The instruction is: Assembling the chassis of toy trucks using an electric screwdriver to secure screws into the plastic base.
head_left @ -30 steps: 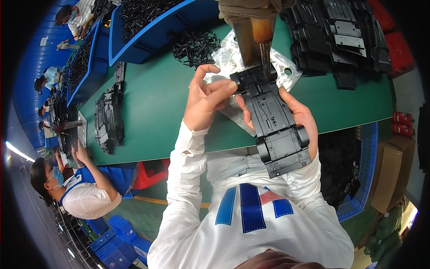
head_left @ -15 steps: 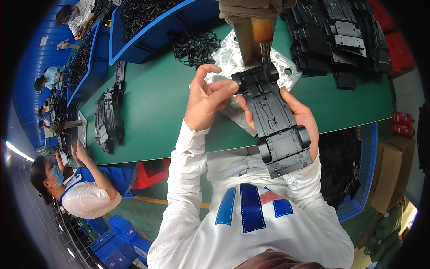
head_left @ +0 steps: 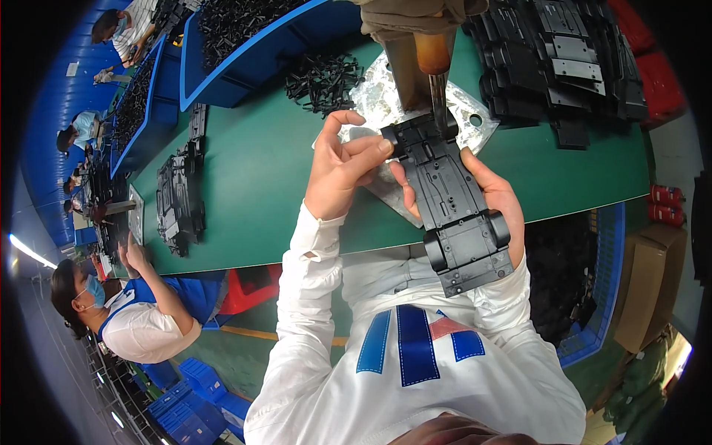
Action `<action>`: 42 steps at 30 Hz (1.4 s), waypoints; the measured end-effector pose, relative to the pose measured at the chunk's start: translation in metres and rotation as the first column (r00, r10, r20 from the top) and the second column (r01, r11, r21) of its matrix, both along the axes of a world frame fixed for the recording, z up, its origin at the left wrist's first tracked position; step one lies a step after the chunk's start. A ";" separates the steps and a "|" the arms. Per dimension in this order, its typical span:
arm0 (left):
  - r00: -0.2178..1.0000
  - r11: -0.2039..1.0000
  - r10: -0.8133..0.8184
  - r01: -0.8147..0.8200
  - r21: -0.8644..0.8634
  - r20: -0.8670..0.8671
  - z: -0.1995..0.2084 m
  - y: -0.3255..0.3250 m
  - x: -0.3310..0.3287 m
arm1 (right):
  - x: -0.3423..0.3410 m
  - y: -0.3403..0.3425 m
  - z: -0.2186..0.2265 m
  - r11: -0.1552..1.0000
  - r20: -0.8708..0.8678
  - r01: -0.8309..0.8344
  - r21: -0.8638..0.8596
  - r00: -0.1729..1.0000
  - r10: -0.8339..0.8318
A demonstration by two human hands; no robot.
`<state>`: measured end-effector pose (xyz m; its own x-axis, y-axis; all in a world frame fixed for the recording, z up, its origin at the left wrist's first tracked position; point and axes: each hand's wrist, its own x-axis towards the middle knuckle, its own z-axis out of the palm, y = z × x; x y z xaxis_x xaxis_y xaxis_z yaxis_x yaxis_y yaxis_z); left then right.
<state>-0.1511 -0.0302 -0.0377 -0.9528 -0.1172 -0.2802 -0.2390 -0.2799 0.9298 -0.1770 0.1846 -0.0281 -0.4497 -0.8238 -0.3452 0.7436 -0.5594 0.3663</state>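
Note:
A black plastic toy car chassis lies tilted in my right hand. That hand is closed around it, with the thumb along its right edge and fingertips showing at its left edge. My left hand is pinched at the far left corner, its thumb against the wheel arch; anything small between the fingers is hidden. Above the far end comes down a metal rod with an amber handle, part of a fixed tool wrapped in cloth. Whether the rod touches the chassis I cannot tell.
Under the tool lies a shiny metal plate on the green table. Small black parts are piled beside a blue bin. Chassis stacks stand at right, more at left. A co-worker sits at left.
The chassis and my right hand have shifted slightly to the left. My left hand has barely moved and stays at the corner.

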 end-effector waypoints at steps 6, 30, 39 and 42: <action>1.000 1.000 0.001 -0.001 0.013 -0.006 0.001 -0.001 -0.001 | -0.001 -0.001 0.002 1.000 -0.005 0.000 0.000 1.000 0.000; 1.000 1.000 -0.005 0.005 -0.006 -0.004 0.002 0.001 -0.002 | -0.001 0.001 0.000 0.999 0.003 -0.001 -0.033 1.000 0.001; 1.000 0.999 0.004 -0.004 0.035 -0.007 0.000 -0.003 0.000 | -0.002 0.001 -0.004 0.999 -0.017 -0.022 -0.037 1.000 0.021; 1.000 0.999 0.009 -0.009 0.046 0.002 0.001 -0.001 -0.001 | -0.001 0.003 -0.002 0.999 -0.008 -0.021 -0.033 1.000 0.020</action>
